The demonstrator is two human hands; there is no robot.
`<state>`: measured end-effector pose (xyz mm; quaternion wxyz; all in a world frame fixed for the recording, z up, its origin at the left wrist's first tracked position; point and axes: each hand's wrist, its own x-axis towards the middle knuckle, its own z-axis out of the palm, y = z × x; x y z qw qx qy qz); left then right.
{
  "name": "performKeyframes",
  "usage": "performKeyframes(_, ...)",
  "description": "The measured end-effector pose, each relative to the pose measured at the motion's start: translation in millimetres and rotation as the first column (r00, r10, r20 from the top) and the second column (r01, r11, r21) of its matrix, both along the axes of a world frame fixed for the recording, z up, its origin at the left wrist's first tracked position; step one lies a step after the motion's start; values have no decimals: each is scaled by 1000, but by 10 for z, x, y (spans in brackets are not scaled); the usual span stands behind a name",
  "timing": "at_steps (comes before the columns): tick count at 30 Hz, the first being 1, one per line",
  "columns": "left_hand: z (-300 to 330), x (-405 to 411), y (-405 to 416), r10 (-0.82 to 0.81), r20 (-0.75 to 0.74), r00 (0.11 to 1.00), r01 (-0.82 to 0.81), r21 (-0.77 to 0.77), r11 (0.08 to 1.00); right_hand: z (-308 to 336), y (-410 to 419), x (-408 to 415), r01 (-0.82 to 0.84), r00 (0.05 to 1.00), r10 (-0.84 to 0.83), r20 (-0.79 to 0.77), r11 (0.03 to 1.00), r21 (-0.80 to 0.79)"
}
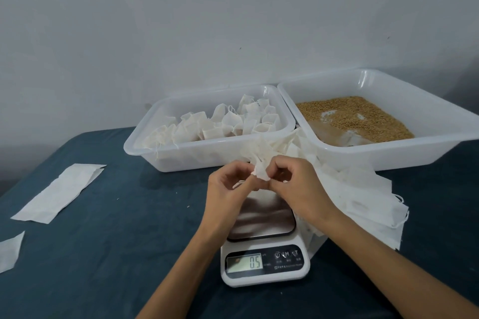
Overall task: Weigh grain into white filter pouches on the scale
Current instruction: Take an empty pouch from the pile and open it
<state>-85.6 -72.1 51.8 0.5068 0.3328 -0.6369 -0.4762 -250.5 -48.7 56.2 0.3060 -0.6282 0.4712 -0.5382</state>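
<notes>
Now I see my left hand (pixel 228 184) and right hand (pixel 293 184) together, both pinching one white pouch (pixel 260 173) above the scale (pixel 264 264), which reads 0.5; behind sit the filled-pouch tray (pixel 181 153) and the grain tray (pixel 388 153).

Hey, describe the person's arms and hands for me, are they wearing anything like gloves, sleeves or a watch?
Both hands, left hand and right hand, are bare, with no gloves. No rings, watch or bracelet show on the visible fingers and wrists. Both forearms are uncovered as far as the bottom edge of the picture, so no sleeve is in view. Fingernails look short and unpainted, though the picture is too soft to be sure.
</notes>
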Motion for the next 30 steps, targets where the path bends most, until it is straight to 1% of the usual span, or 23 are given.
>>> performKeyframes(3, -12, 30, -28, 44, -43, 998, -44, 16, 999, 19, 18, 6, -24, 1000, 24, 8, 999, -45)
performKeyframes(6, -14, 35, -51, 105, -74, 992, -103, 27, 994, 32, 22, -12, 75, 995, -68, 75, 993, -88)
performKeyframes(7, -15, 28, -49, 116, -75, 990, -114, 23, 993, 29, 28, -9, 119, 992, -112, 57, 985, -126)
performKeyframes(8, -16, 19, -40, 121, -70, 990, -120, 16, 993, 25, 33, -9, 137, 990, -140, -2, 972, -189)
performKeyframes(9, -17, 10, -30, 125, -62, 990, -125, 7, 992, 16, 34, -11, 127, 982, -159, -100, 955, -269)
performKeyframes(11, -35, 2, -15, 148, -41, 988, -149, -34, 988, -37, 32, -7, 73, 918, -223, -329, 907, -414)
performKeyframes(12, -43, 1, -8, 165, -26, 986, -166, -69, 984, -66, 21, -9, 55, 881, -256, -397, 890, -453)
performKeyframes(13, -46, -2, 0, 179, -14, 984, -179, -103, 978, -79, 9, -14, 51, 868, -267, -418, 886, -461)
performKeyframes(15, -38, -7, 29, 179, -20, 984, -180, -129, 975, -59, 14, 9, 62, 908, -220, -356, 912, -405)
performKeyframes(17, -17, -10, 55, 147, -23, 989, -149, -133, 980, -12, 24, 38, 56, 970, -123, -211, 953, -298)
performKeyframes(20, 4, 2, 53, 111, -3, 994, -110, -174, 979, 27, -5, 14, 90, 996, -92, -7, 983, -161)
performKeyframes(22, 19, 14, 45, 175, -18, 984, -175, -199, 964, 34, -27, -46, 83, 993, -73, 95, 991, -101)
performKeyframes(24, 36, 36, 28, 284, -28, 959, -283, -208, 936, 42, -41, -97, 29, 983, -20, 185, 999, -42)
performKeyframes(25, 42, 55, 19, 311, -31, 950, -311, -189, 931, 44, -48, -112, -7, 976, 10, 218, 1000, -14)
performKeyframes(26, 53, 72, 9, 294, -41, 955, -296, -144, 944, 44, -53, -120, -40, 971, 37, 236, 999, 9)
performKeyframes(27, 63, 80, -5, 243, -60, 968, -247, -83, 965, 35, -59, -121, -60, 971, 53, 235, 998, 21)
performKeyframes(28, 66, 86, -23, 184, -71, 980, -188, -41, 981, 22, -68, -118, -56, 975, 50, 218, 998, 21)
performKeyframes(29, 70, 89, -30, 150, -59, 987, -152, -37, 988, 4, -76, -113, -23, 982, 21, 188, 1000, 8)
performKeyframes(30, 67, 92, -30, 148, -33, 988, -150, -58, 987, -12, -81, -108, 33, 988, -31, 153, 999, -10)
